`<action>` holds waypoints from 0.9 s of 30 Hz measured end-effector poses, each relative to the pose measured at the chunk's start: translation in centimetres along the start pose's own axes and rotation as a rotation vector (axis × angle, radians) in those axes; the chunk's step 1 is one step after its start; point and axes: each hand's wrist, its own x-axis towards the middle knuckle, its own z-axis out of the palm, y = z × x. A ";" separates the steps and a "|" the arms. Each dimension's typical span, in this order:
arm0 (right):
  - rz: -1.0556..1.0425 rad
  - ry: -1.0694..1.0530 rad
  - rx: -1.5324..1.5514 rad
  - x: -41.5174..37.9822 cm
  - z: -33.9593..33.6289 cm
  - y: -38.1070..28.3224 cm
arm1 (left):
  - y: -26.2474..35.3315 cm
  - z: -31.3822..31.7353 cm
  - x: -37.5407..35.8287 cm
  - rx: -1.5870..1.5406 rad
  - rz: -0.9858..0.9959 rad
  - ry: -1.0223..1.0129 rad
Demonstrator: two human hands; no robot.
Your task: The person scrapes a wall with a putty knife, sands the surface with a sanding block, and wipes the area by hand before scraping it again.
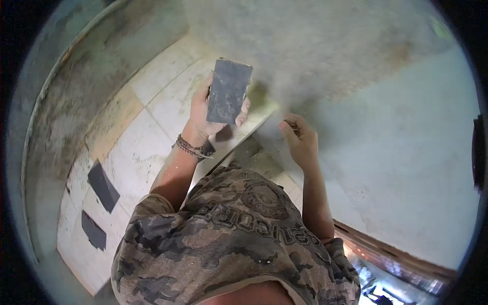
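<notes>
My left hand (199, 109), with a beaded bracelet at the wrist, grips a sanding block (229, 91) from behind. The block's flat face looks like dark grey sandpaper with pale dusty marks, and a lighter edge shows at its top. Fingertips wrap its right side. My right hand (300, 134) is raised apart from the block, its fingers curled in. Whether it holds something small cannot be made out. Below the block, part of another dark piece (224, 133) shows behind my left wrist.
Two dark sheets, one (103, 186) above the other (94, 230), lie on a pale tiled surface (133, 152) at left. A curved grey ledge (56, 91) borders it. A pale bluish wall (396, 168) stands at right. A wooden edge (396, 254) runs at lower right.
</notes>
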 end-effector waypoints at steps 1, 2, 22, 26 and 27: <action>-0.040 0.021 0.072 -0.2 -0.7 -0.9 | -0.7 1.1 0.7 0.006 -0.050 -0.029; -0.094 0.036 0.071 -0.5 -1.6 -1.8 | -1.5 2.4 1.6 0.010 -0.104 -0.070; -0.315 0.661 0.240 1.3 -14.3 -15.8 | -6.0 20.0 13.3 1.487 0.190 -0.362; -0.416 0.912 0.015 5.2 -15.8 -21.6 | -0.6 22.4 20.0 1.386 1.055 -0.358; -0.488 1.001 -0.079 6.6 -16.0 -22.9 | 1.0 23.4 22.5 1.415 1.336 -0.374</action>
